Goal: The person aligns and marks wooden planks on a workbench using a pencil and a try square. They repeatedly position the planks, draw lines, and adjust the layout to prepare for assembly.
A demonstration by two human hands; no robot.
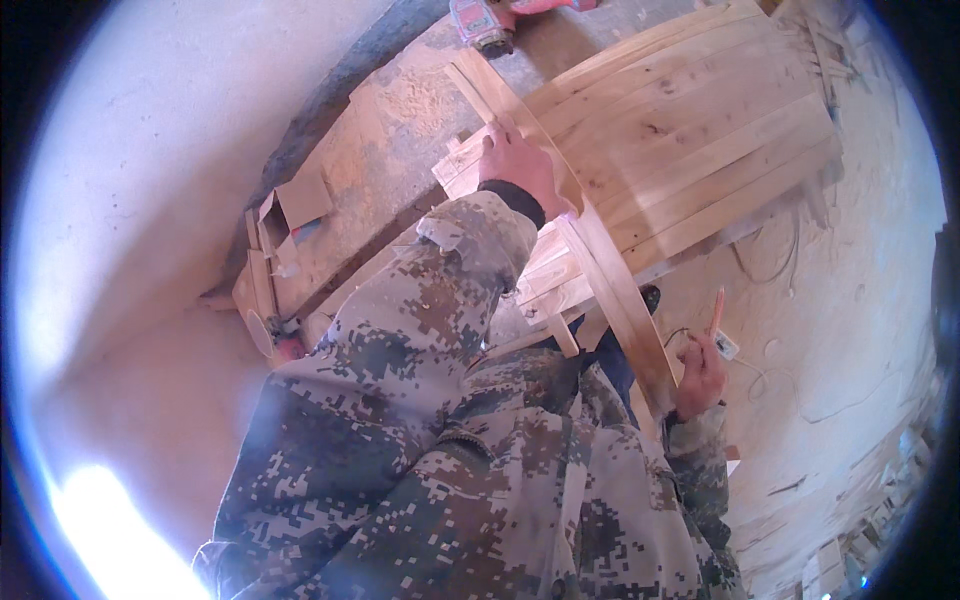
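My left hand (520, 165) grips a long, narrow wooden board (622, 285) near its far end. This board slants across one end of a wider panel of joined wooden planks (690, 130). At the near end of the narrow board is my right hand (700, 378), closed, with a thin orange-brown stick, seemingly a pencil (717, 312), pointing up out of it. The right hand lies against the board's edge, and whether its fingers also grip the board is hidden.
A red power tool (485, 25) lies beyond the panel. On the left, a cardboard box (303, 200) stands on a sawdust-covered surface (400, 120), with another red tool (288, 347) nearer. A white object (726, 345) and loose cables (770, 265) lie on the floor to the right. Wood scraps (830, 570) line the right rim.
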